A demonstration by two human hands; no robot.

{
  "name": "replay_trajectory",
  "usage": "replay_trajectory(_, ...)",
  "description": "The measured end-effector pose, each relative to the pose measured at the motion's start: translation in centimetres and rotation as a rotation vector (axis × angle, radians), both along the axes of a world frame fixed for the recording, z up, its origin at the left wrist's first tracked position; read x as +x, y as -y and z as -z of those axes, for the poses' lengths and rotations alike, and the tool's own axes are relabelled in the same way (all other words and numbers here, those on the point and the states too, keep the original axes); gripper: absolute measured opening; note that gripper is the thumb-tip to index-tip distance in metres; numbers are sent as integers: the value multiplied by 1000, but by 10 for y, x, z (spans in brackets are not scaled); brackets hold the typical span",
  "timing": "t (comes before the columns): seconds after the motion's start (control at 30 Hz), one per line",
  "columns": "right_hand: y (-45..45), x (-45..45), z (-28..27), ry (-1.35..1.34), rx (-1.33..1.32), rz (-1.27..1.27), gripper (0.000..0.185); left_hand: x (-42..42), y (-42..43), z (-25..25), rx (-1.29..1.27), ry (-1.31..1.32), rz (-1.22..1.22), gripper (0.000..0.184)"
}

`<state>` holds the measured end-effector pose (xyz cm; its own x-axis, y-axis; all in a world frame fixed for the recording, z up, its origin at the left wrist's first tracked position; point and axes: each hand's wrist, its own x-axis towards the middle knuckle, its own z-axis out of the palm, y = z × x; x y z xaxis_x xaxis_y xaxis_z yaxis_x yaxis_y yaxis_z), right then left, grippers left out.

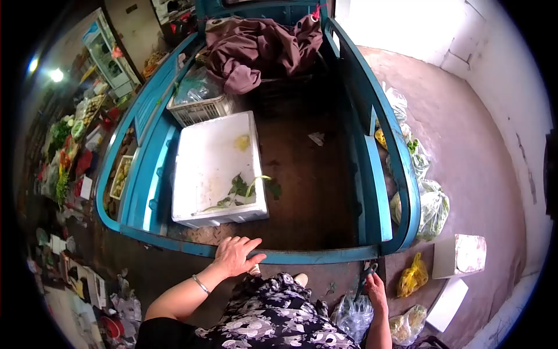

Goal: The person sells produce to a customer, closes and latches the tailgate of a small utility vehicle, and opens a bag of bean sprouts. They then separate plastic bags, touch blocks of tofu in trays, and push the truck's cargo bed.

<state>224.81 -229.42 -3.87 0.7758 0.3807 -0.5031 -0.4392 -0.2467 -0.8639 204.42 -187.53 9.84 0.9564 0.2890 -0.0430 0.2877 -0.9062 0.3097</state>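
My left hand [233, 256] rests on the rear rim of a blue cargo bed [314, 256], its thumb and fingers apart, with a silver bangle on the wrist. Lower right, the fingers of my right hand [376, 292] close on a slim dark teal piece [365, 276] just below the bed's corner; its kind is unclear. Close beside that hand is a clear plastic bag [353, 317]. In the bed, nearest my left hand, sits a white foam box [203, 151] holding a few green leaves and stalks [239, 187] and a yellowish scrap.
Behind the foam box stand a pale plastic crate [200, 110] and a crumpled brown cloth [261, 46]. Bagged vegetables [433, 209], a yellow bag [412, 276] and a white foam block [459, 256] lie on the floor at right. Produce [64, 136] crowds the left side.
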Motion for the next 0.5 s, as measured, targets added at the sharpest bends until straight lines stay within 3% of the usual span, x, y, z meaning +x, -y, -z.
replay_trajectory(0.17,-23,1,8,279,-265,2,39,1,1,-2,37,-2,3,50)
replay_trajectory(0.23,-25,-3,31,70,55,139,39,2,1,1,39,3,-2,50)
replay_trajectory(0.33,-53,-17,16,-49,10,348,55,0,1,3,42,6,-7,50)
replay_trajectory(0.43,-46,-15,30,-36,-2,346,56,2,0,3,44,19,-1,50)
replay_trajectory(0.5,-34,-9,28,-218,68,348,51,0,0,3,47,14,4,49)
